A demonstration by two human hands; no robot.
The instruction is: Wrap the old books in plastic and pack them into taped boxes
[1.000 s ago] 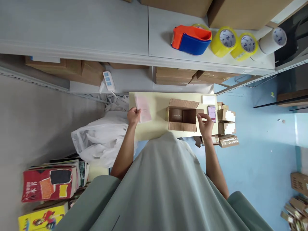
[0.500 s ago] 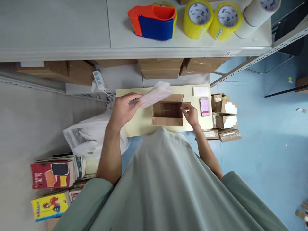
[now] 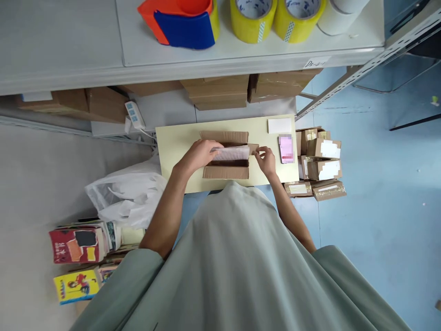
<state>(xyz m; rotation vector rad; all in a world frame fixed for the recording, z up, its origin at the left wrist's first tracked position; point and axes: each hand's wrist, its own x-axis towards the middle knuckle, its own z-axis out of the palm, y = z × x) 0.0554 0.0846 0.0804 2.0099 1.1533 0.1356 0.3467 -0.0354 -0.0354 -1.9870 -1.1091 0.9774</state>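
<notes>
An open brown cardboard box (image 3: 225,173) sits on a pale yellow table (image 3: 175,140) in front of me. My left hand (image 3: 200,154) is closed on a thin white packet (image 3: 234,153) and holds it down inside the box's opening. My right hand (image 3: 266,159) pinches the box's right-hand flap (image 3: 254,148), fingers closed on it. A phone with a pink screen (image 3: 286,148) and a white card (image 3: 279,125) lie on the table just right of the box.
A white shelf (image 3: 69,46) above carries an orange and blue tape dispenser (image 3: 179,20) and yellow tape rolls (image 3: 253,18). Small sealed cartons (image 3: 322,158) are stacked right of the table. A white plastic bag (image 3: 127,195) and books (image 3: 77,243) lie at the left on the floor.
My left hand carried the white packet from the table's left side over to the box and lowered it inside. My right hand stayed at the box's right flap. The view tilted down.
</notes>
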